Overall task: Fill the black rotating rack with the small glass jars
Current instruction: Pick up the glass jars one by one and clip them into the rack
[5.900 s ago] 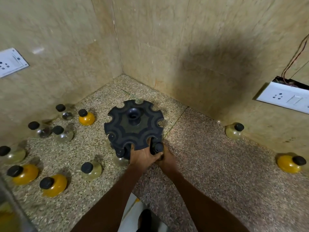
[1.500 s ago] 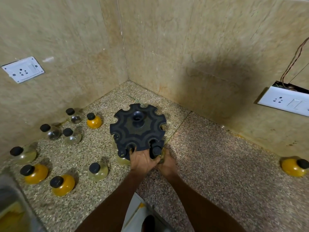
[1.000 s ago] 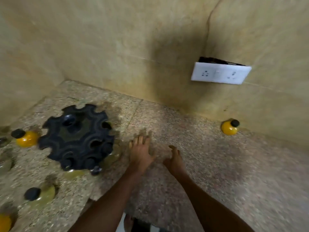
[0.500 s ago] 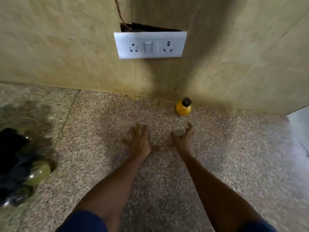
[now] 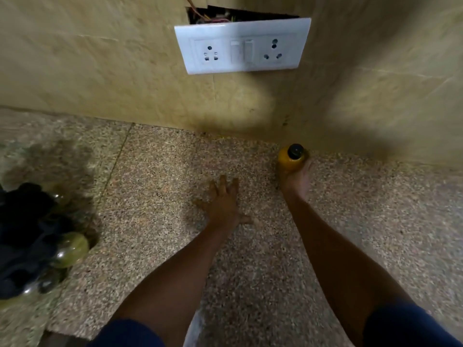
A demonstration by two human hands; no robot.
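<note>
A small yellow jar with a black cap stands on the speckled counter at the foot of the wall. My right hand reaches it from the near side, and its fingers curl round the jar's lower body; the jar hides most of them. My left hand lies flat on the counter with its fingers spread, holding nothing. The black rotating rack is a blur at the left edge, with a pale greenish jar in its rim.
A white socket plate hangs loose from the beige wall, with wires showing behind it. The wall turns a corner just right of the yellow jar. A seam crosses the counter near the rack.
My view has swung right, away from the rack. Both hands left the rack; my right hand moved forward onto the yellow jar, and my left hand stayed flat on the counter.
</note>
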